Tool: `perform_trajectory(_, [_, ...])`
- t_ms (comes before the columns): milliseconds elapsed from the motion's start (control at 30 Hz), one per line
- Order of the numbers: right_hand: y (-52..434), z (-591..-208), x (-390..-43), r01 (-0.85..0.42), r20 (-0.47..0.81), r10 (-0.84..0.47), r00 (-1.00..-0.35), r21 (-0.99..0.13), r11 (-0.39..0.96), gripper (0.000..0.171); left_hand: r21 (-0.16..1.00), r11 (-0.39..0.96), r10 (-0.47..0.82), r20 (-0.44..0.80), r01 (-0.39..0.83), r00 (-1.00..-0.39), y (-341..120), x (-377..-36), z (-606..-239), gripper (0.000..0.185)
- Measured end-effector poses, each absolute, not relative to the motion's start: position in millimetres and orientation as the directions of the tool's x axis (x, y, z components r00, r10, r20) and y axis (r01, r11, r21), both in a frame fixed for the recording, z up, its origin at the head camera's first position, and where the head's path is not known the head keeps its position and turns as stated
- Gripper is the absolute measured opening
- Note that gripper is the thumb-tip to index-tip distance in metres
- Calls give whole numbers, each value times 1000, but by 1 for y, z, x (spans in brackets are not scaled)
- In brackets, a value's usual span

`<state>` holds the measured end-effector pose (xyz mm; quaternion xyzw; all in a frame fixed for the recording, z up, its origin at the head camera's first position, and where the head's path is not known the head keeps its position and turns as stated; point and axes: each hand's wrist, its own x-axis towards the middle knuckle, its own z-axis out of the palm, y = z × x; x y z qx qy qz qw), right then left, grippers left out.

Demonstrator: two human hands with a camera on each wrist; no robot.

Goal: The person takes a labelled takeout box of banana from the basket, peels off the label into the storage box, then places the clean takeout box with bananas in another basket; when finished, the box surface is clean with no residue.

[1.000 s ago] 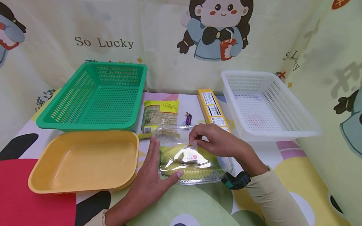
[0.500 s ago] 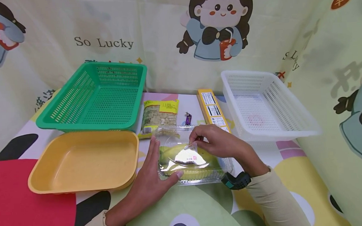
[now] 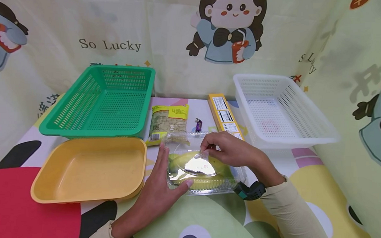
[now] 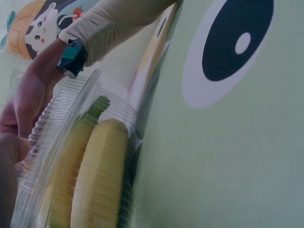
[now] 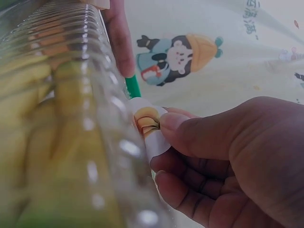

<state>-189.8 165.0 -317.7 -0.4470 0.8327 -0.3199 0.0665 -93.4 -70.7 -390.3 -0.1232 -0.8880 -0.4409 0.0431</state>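
Observation:
A clear plastic clamshell box (image 3: 209,191) with ribbed sides sits at the centre of the table in the head view. Yellow-green bananas (image 4: 100,175) show through its wall. My left hand (image 3: 158,191) rests along the left side, fingers straight up the edge and thumb on the front of the lid. Over the lid, my right hand (image 3: 227,149) pinches a small white sticker (image 5: 149,121) between thumb and index finger. In the right wrist view the sticker shows a banana print and stands up from the lid.
Behind the box lie a yellow bag of dry goods (image 3: 171,121), a small purple-wrapped sweet (image 3: 198,125) and a long orange carton (image 3: 223,112). A green basket (image 3: 98,132) and a tan basin (image 3: 87,169) stand left, a white basket (image 3: 287,141) right.
Both hands stay almost in place. At my right fingertips the sticker has turned slightly, its orange print no longer showing in the head view.

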Motion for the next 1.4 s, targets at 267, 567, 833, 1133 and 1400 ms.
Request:
perform_trajectory(267, [167, -317, -188, -711, 185, -793, -581, -590, 383, 15, 775, 580, 181, 179, 252, -967, -71, -93, -391, 109])
perform_trajectory(567, [167, -317, -186, -733, 205, -790, -577, -557, 391, 16, 775, 583, 179, 172, 245, -969, -71, -93, -390, 109])
perform_trajectory(833, [167, -316, -185, -735, 200, -790, -580, -546, 402, 17, 767, 593, 177, 175, 247, -968, -72, -93, -390, 108])
perform_trajectory(1133, [168, -317, -182, -728, 197, -790, -581, -560, 396, 16, 757, 606, 183, 166, 244, -969, -72, -93, -389, 108])
perform_trajectory(1400, [170, -317, -184, -720, 175, -797, -578, -568, 398, 15, 740, 630, 189, 150, 237, -970, -72, -94, -388, 108])
